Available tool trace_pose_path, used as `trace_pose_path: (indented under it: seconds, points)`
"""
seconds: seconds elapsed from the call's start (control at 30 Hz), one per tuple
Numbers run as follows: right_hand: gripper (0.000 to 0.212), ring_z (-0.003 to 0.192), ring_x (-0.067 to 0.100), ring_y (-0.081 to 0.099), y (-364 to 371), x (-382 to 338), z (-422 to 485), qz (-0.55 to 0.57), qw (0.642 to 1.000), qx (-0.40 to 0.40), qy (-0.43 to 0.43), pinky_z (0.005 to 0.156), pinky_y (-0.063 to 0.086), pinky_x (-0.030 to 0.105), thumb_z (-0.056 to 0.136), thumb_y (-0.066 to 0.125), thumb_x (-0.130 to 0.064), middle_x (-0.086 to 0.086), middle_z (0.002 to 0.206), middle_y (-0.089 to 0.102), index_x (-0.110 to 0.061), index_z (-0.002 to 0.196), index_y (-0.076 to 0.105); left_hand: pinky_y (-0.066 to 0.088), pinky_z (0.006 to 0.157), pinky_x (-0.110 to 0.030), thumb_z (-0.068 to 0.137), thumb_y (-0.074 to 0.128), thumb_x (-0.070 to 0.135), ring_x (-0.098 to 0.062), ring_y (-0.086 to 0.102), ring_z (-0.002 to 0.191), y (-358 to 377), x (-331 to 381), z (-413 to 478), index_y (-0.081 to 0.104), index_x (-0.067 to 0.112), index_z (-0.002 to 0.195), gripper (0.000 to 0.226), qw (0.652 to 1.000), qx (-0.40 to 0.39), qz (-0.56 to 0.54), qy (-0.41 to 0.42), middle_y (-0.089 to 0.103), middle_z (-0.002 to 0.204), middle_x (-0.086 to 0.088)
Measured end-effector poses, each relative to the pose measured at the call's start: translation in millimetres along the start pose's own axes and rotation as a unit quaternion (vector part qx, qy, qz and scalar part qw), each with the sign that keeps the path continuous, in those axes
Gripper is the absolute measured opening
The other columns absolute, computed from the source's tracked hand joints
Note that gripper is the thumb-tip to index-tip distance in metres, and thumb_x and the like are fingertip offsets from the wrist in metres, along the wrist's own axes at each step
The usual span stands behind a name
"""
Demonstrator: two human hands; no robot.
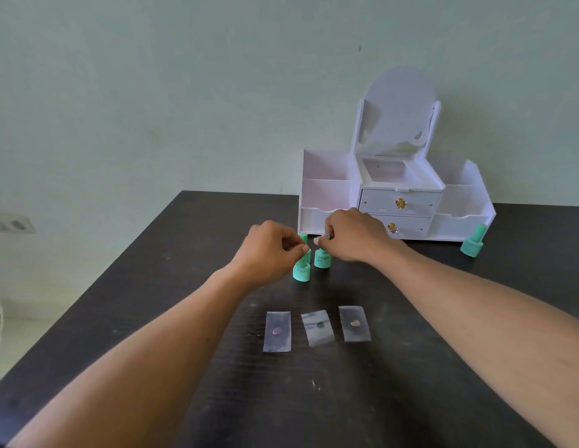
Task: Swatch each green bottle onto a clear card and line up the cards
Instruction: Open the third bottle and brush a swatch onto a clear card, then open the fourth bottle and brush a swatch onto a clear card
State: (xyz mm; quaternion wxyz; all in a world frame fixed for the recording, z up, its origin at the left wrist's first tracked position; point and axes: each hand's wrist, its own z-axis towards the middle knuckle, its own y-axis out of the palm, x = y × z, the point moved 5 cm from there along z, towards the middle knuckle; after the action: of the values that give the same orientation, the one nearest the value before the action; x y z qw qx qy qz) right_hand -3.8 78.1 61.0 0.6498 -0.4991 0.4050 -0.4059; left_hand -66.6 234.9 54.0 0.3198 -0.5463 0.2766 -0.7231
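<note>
Two mint-green bottles stand side by side on the dark table. My left hand (272, 250) pinches the cap of the left bottle (301, 271). My right hand (353, 236) pinches the cap of the right bottle (322, 260). A third green bottle (473, 242) stands alone at the far right, by the organizer. Nearer to me three clear cards lie in a row: the left card (277, 331) with a pinkish dab, the middle card (317, 327) with a dark dab and slightly tilted, the right card (354, 323) with a pale pink dab.
A white vanity organizer (396, 202) with an oval mirror, two drawers and open side compartments stands at the back of the table (378, 399), just behind my hands. The table's left edge runs diagonally; a wall socket and cable are beyond it.
</note>
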Motion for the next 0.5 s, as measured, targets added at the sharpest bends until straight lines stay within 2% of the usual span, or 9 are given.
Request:
trace_pose_path:
  seconds: [0.13,0.23,0.4,0.5]
  points:
    - [0.045,0.09,0.029,0.061,1,2,1,0.005,1.0,-0.017,0.015,0.07,0.043,0.034,0.087,0.061,-0.063,0.005,0.103,0.066,-0.019,0.097,0.063,0.059,0.074,-0.031,0.092,0.068,0.03,-0.011,0.068,0.078,-2,2,-2,0.079,0.02,0.098,0.017,1.0,-0.001,-0.002,0.002,0.076,0.085,0.004]
    - [0.051,0.099,0.031,0.063,-3,2,-1,0.011,0.999,-0.021,0.021,0.072,0.045,0.035,0.086,0.061,-0.065,0.005,0.111,0.066,-0.019,0.109,0.066,0.058,0.073,-0.028,0.091,0.068,0.03,-0.011,0.068,0.078,-5,6,-3,0.08,0.02,0.098,0.017,1.0,0.0,0.0,0.004,0.075,0.084,0.005]
    - [0.036,0.1,0.029,0.062,-24,10,-14,0.036,0.999,-0.022,0.012,0.082,0.053,0.04,0.091,0.062,-0.054,0.005,0.111,0.066,-0.021,0.105,0.068,0.047,0.064,-0.013,0.091,0.068,0.028,-0.01,0.067,0.079,-8,22,-3,0.079,0.018,0.097,0.016,1.0,0.006,0.006,0.011,0.075,0.084,0.005]
    - [0.027,0.099,0.026,0.062,-38,26,-26,0.058,0.998,-0.031,0.01,0.085,0.054,0.043,0.09,0.064,-0.05,0.002,0.104,0.066,-0.025,0.096,0.07,0.048,0.067,-0.014,0.091,0.068,0.029,-0.008,0.067,0.08,-1,40,1,0.078,0.018,0.097,0.016,1.0,0.0,0.003,0.02,0.075,0.086,0.006]
